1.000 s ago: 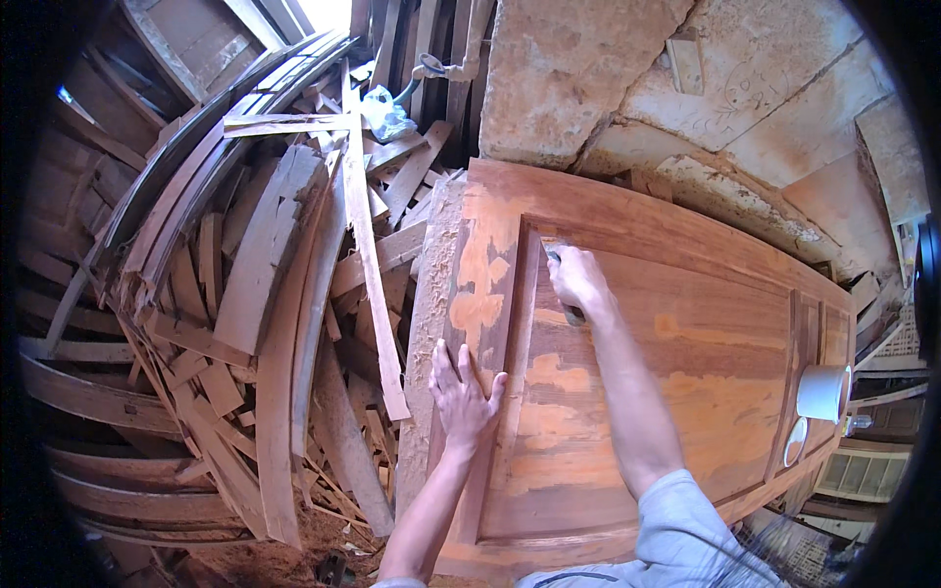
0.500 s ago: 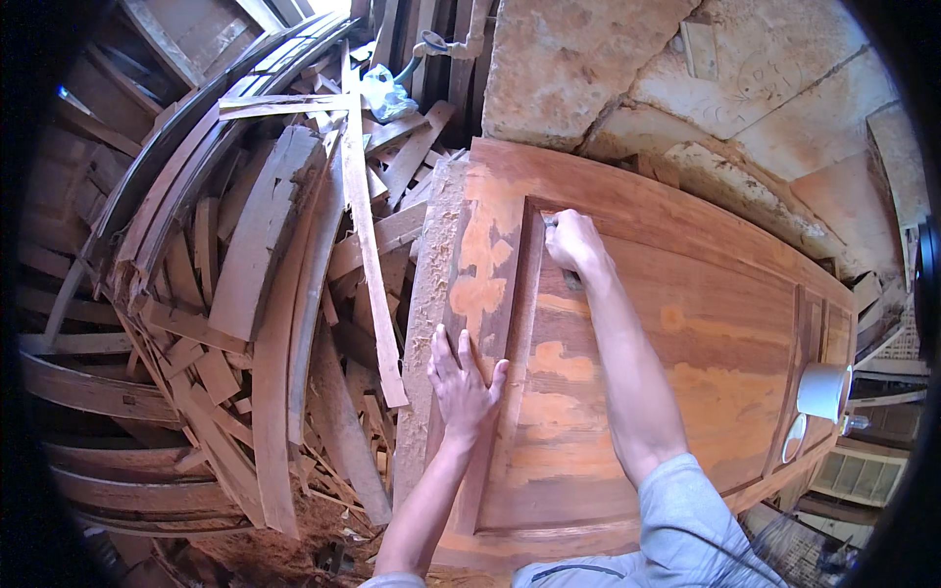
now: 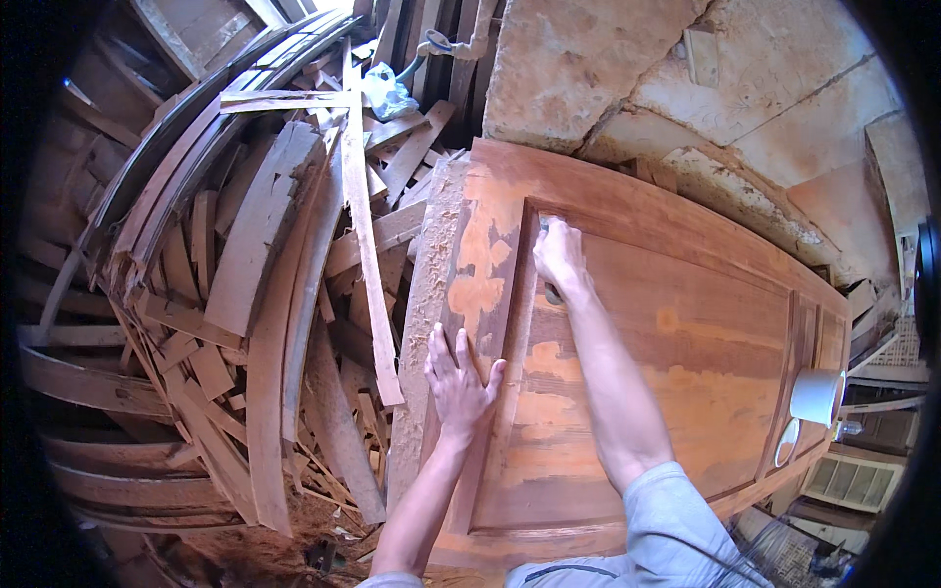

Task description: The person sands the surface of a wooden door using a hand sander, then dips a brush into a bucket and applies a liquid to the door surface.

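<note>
A reddish-brown wooden panel door point(image 3: 676, 343) lies before me, patched with light orange filler. My right hand point(image 3: 561, 257) is closed at the far left corner of its large recessed panel, beside the raised moulding. A small greyish edge shows past the fingers and a dark bit below the palm; what the hand holds is mostly hidden, and its kind cannot be made out. My left hand point(image 3: 461, 387) rests flat with fingers spread on the door's left border, holding nothing.
A pile of scrap boards point(image 3: 260, 225) fills the left side. Shavings cover a board point(image 3: 431, 235) along the door's left edge. A white tub point(image 3: 816, 395) and a white lid point(image 3: 787, 443) sit on the door at right. Stone slabs point(image 3: 725, 108) lie beyond.
My right hand has shifted slightly left and nearer to me along the panel's corner, with the forearm swinging left. My left hand stays in place.
</note>
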`<state>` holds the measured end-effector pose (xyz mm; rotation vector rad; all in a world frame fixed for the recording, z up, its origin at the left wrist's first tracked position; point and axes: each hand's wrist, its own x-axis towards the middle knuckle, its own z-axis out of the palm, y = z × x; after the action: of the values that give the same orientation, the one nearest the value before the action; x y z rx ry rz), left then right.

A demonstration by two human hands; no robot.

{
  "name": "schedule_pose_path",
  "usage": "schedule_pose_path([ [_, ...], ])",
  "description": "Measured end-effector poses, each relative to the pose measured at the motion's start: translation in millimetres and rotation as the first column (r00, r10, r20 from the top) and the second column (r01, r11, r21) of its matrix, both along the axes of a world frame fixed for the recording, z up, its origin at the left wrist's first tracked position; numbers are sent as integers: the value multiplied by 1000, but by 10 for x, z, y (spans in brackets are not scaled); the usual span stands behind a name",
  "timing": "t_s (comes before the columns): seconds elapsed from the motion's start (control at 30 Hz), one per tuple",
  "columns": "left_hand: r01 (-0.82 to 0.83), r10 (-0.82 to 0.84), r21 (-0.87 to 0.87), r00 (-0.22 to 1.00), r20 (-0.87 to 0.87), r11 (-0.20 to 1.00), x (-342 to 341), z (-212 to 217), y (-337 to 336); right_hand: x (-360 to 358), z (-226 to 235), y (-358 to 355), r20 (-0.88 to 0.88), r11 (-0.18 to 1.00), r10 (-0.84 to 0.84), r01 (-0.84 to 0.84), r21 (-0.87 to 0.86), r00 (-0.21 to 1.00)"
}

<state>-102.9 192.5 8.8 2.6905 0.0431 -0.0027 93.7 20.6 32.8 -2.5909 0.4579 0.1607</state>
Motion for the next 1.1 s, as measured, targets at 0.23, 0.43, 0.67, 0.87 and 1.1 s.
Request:
schedule_pose_path([
  [0.23,-15,15,26,1000,-4,1000,5,13,-4,-102,-209,139,59,996,-84,82,28,995],
  [0.43,-19,19,-11,1000,-4,1000,23,27,-13,-281,-390,-77,316,982,-130,79,171,940],
  [0.67,-20,20,-32,1000,-21,999,15,54,3,-284,-47,-224,-29,685,-413,331,649,910],
  [0.87,-22,20,-35,999,-42,999,15,45,-5,-267,39,-89,40,1000,1,-2,23,999],
  [1.1,-21,22,9,999,-28,1000,9,1,4,-176,-20,18,-30,995,15,-12,102,999],
])
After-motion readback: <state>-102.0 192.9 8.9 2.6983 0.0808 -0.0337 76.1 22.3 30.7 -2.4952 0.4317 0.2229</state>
